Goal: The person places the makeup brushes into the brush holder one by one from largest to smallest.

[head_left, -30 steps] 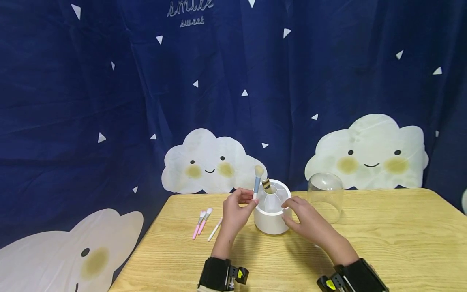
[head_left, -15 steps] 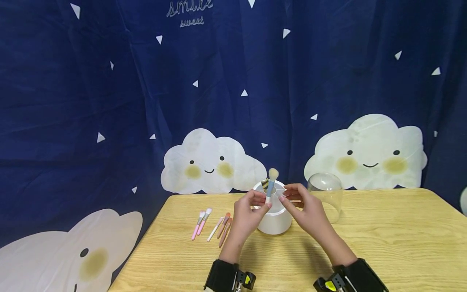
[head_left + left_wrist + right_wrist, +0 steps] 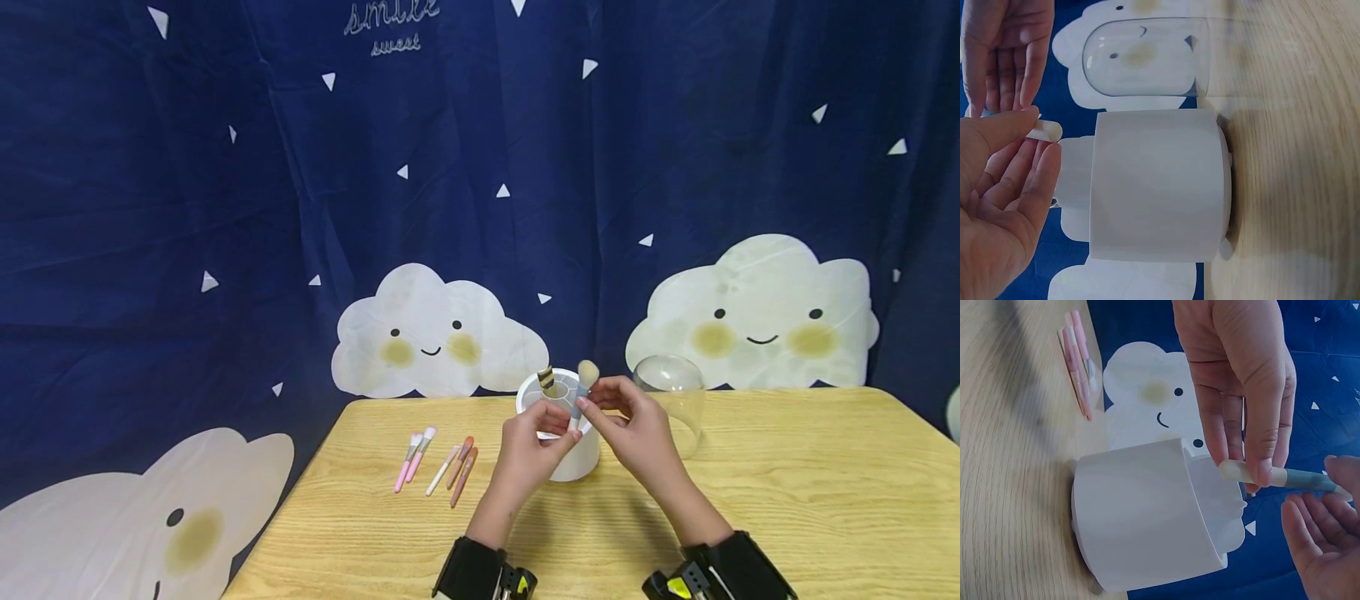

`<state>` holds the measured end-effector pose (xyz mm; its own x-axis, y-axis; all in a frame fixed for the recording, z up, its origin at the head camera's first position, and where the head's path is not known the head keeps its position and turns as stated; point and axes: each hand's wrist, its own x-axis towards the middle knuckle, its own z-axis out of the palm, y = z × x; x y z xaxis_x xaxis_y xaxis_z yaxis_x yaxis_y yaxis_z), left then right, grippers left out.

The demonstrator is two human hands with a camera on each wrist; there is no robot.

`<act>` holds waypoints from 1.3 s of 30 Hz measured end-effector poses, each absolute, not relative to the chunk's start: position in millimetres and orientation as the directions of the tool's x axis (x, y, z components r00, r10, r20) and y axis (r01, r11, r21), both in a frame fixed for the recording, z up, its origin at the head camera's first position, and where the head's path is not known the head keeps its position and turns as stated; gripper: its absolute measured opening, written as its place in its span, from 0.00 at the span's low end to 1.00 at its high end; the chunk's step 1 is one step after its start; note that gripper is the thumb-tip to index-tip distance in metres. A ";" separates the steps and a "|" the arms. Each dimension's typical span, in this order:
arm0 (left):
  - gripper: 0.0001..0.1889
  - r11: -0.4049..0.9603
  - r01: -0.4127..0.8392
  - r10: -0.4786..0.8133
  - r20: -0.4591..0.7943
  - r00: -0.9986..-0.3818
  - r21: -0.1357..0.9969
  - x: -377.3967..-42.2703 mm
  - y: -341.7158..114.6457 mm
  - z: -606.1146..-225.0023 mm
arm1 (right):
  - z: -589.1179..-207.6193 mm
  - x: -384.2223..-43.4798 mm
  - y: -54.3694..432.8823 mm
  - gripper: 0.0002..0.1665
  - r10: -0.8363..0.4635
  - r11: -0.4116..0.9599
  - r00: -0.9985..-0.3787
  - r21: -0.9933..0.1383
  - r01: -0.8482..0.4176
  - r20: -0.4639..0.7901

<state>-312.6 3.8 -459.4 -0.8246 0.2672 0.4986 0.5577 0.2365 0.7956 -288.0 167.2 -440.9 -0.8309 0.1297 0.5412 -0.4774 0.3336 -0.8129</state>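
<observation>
A makeup brush (image 3: 588,373) with pale bristles, a blue-grey middle and a white handle end is held upright, slightly tilted, in front of a white round brush holder (image 3: 576,467). My left hand (image 3: 528,450) pinches its white end (image 3: 1277,476) between thumb and fingers. Higher up, the thumb and fingers of my right hand (image 3: 637,429) pinch the brush near its blue-grey part (image 3: 1310,480). The holder has compartments inside, partly hidden by my hands. From its middle rises a brush with a black-and-gold striped head (image 3: 546,380).
Left of the holder lie two pink brushes (image 3: 408,463), a white one (image 3: 442,471) and two orange-brown ones (image 3: 464,477) on the wooden table (image 3: 787,492). A clear dome cover (image 3: 678,379) stands behind my right hand. A blue cloud-patterned curtain (image 3: 480,125) hangs behind.
My left hand has carried the brush rightward across the holder's front and lower. My right hand has moved from the holder's rim to the brush and now pinches it too.
</observation>
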 end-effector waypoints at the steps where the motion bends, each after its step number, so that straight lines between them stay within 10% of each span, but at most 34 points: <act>1: 0.09 0.235 0.558 0.271 0.498 -0.824 0.796 -312.2 4.0 -459.4 | -441.0 -288.1 167.0 0.14 0.134 0.335 -0.831 -0.814 -0.475 0.541; 15: 0.12 0.250 0.570 0.301 0.496 -0.814 0.783 -312.9 4.7 -459.6 | -441.1 -288.8 166.2 0.11 0.170 0.332 -0.816 -0.811 -0.481 0.553; 28: 0.57 0.542 0.401 -0.068 0.514 -0.855 0.738 -322.0 -3.7 -470.0 | -442.3 -294.1 183.0 0.13 0.206 0.412 -0.751 -0.752 -0.514 0.627; 39: 0.64 0.534 0.332 0.048 0.365 -0.930 0.777 -327.7 -9.3 -483.9 | -442.7 -295.1 184.1 0.12 0.213 0.413 -0.740 -0.746 -0.523 0.637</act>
<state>-327.7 -9.3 -483.9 -0.9300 0.0478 0.3646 0.3322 0.5341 0.7774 -295.1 184.1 -442.7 -0.7405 0.2132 0.6374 -0.5230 0.4127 -0.7457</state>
